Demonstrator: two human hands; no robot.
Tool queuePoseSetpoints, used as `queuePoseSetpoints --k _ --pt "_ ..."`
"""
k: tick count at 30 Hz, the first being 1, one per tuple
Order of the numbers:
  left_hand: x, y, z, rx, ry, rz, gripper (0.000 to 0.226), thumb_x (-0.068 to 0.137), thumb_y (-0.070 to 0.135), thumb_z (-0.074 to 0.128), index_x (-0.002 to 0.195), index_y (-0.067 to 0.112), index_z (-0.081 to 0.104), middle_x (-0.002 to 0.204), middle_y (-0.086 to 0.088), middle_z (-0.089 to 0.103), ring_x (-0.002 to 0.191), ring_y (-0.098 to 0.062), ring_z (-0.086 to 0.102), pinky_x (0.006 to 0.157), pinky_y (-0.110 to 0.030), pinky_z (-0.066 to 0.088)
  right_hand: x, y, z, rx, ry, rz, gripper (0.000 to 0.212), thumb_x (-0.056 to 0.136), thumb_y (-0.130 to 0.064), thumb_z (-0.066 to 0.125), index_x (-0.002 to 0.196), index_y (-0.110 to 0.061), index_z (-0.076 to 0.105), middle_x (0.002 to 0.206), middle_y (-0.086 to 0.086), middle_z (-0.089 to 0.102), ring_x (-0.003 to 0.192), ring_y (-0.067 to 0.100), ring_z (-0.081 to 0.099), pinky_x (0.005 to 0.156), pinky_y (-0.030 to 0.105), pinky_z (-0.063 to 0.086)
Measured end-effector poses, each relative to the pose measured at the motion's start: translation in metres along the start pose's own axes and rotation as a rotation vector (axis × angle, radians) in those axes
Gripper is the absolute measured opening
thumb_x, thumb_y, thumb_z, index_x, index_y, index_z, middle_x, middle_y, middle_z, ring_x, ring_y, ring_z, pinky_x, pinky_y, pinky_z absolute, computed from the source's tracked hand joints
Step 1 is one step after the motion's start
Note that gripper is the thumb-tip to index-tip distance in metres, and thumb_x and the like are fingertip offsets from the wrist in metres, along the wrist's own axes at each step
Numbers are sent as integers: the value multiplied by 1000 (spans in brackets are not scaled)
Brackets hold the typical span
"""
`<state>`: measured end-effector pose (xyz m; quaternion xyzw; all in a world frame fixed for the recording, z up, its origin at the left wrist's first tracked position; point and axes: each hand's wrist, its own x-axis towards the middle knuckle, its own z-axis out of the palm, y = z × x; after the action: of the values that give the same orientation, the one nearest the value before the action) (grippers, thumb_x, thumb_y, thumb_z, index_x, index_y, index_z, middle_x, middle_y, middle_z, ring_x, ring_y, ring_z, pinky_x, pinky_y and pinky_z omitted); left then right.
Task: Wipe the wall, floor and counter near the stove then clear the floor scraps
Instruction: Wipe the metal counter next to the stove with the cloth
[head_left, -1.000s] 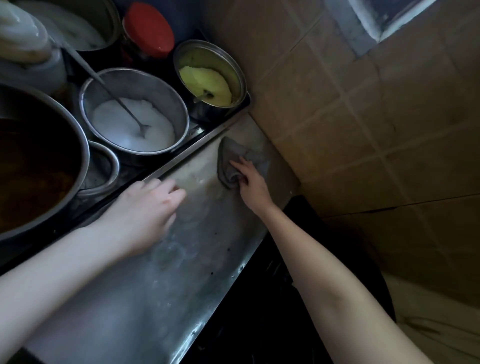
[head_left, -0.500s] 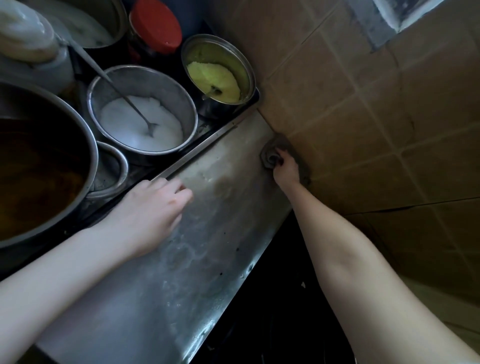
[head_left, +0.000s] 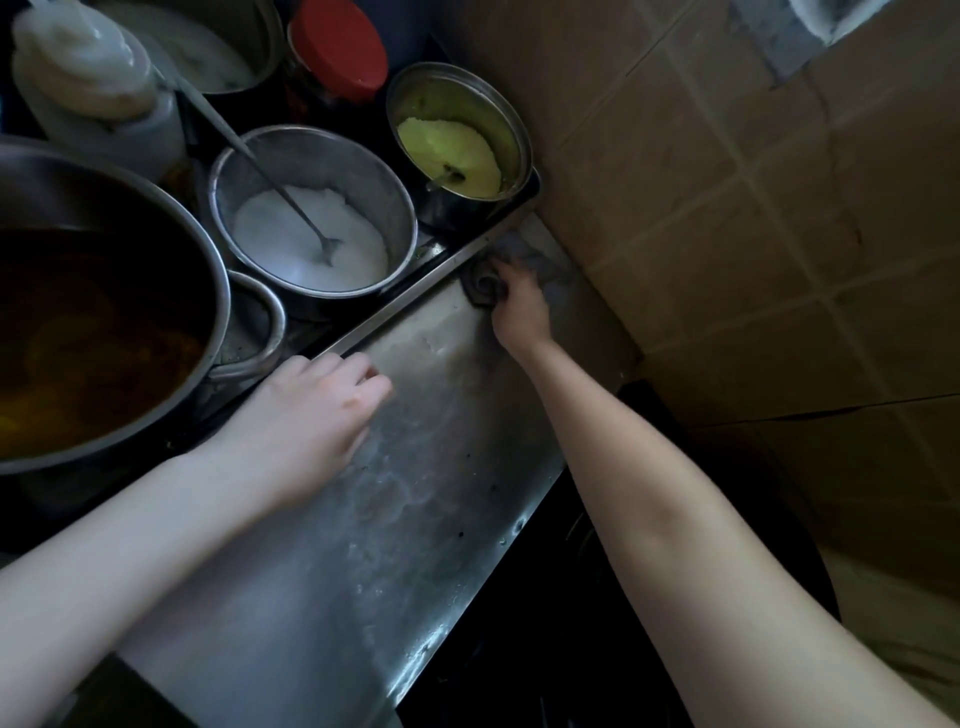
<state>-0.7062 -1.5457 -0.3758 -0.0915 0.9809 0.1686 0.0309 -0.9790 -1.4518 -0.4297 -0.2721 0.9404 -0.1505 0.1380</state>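
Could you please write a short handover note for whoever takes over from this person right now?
Right hand grips the grey cloth, pressing it into the far corner where the steel counter meets the tiled wall.
Left hand rests open on the counter, holding nothing.
Done: counter wiping is under way; the near part looks streaky.
Left: finish the counter, wipe the wall and floor, then clear the scraps, which are not in view.
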Motion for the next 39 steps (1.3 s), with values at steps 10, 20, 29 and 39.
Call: queuePoseSetpoints --k 10,20,29,39 --pt "-32 1 -18 -57 77 23 17 75 12 71 91 9 68 98 -8 67 83 -32 65 66 -41 53 -84 -17 31 -27 -153 -165 68 86 6 36 141 -34 38 158 -3 19 146 29 6 110 65 5" --pt "-35 10 -8 -57 68 57 16 77 10 71 93 9 69 96 -8 67 81 -31 65 66 -42 51 -112 47 6 14 -185 -161 55 96 -2 34 137 -37 43 156 -7 23 147 21 7 114 62 8" --pt "-50 14 4 -105 43 34 25 93 23 49 115 20 61 118 2 59 103 -24 58 83 -37 45 -84 87 -26 83 -4 157 49 95 5 35 137 -18 48 155 8 26 145 29 17 118 37 20" --pt "-72 10 -6 -91 45 22 26 94 26 47 117 24 57 122 6 55 109 -20 55 85 -32 43 -125 22 14 65 5 164 63 90 5 35 140 -32 40 157 -1 20 146 27 10 115 56 18"
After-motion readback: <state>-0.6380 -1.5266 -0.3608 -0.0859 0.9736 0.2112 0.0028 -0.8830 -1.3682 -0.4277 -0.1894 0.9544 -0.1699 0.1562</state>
